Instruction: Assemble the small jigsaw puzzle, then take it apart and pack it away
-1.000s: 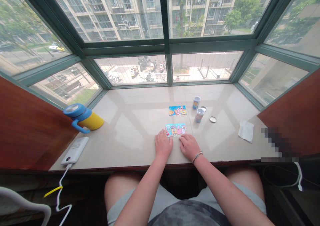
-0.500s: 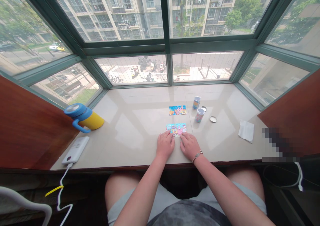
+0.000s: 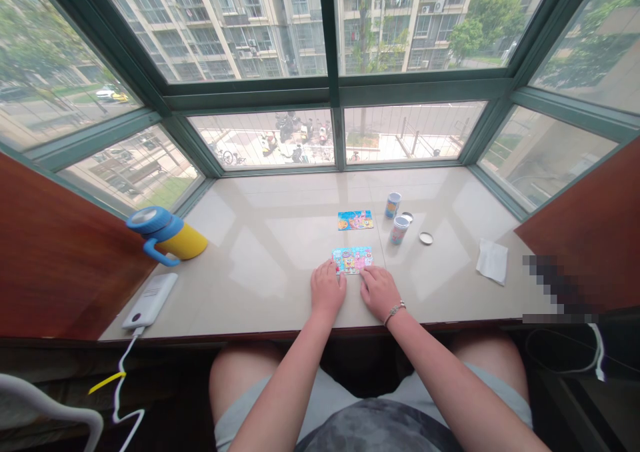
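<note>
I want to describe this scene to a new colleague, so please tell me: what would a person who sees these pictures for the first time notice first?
The wide green-framed window fills the top of the view, with apartment blocks behind it. Below it, on the pale stone sill, a blue-and-yellow flask stands out at the left. In the centre, the left hand and right hand rest at the near edge of a colourful picture card, with a second card beyond it.

Silver wrist bracelet, lt grey shorts, dark mottled tee

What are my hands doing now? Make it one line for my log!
left hand: at corner of jigsaw puzzle | right hand: at puzzle's near edge | nearby: second jigsaw puzzle, printed tin
</note>
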A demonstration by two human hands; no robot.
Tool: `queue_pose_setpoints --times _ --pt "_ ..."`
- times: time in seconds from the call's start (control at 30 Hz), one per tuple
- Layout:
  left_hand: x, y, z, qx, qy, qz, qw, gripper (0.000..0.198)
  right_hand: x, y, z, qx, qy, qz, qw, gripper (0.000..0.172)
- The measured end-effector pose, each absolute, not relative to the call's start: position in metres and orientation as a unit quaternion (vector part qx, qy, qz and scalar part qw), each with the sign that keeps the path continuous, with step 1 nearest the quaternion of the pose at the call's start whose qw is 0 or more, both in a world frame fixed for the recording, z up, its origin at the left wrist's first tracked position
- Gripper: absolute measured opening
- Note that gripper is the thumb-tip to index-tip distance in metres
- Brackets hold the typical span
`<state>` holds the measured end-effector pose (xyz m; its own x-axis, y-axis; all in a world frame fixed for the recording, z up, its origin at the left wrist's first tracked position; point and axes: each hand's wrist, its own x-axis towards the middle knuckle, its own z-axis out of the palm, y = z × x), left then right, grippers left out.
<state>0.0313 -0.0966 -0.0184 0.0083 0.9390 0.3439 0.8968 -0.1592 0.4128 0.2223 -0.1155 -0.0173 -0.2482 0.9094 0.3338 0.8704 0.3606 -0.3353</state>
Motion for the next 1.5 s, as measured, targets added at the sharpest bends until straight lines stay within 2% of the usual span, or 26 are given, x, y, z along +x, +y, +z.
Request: queue_pose_setpoints --times 0.2,0.43,0.73,1.5 --pt "0.031 -0.095 -0.025 0.692 0.664 0.283 0.028 0.044 0.222 -0.115 -0.019 -0.590 -0.771 0.022 0.240 0.041" --pt "0.028 -0.094 -0.025 0.679 0.677 0.283 0.023 0.040 0.222 -0.115 -0.026 -0.639 -0.730 -0.002 0.242 0.051" --pt "0.025 -0.091 -0.024 0.670 0.681 0.292 0.049 0.038 0.224 -0.114 -0.028 -0.636 -0.734 0.017 0.240 0.054" --pt "0.019 -0.085 -0.022 0.656 0.673 0.333 0.081 0.028 0.225 -0.113 -0.024 -0.619 -0.750 0.026 0.229 0.042"
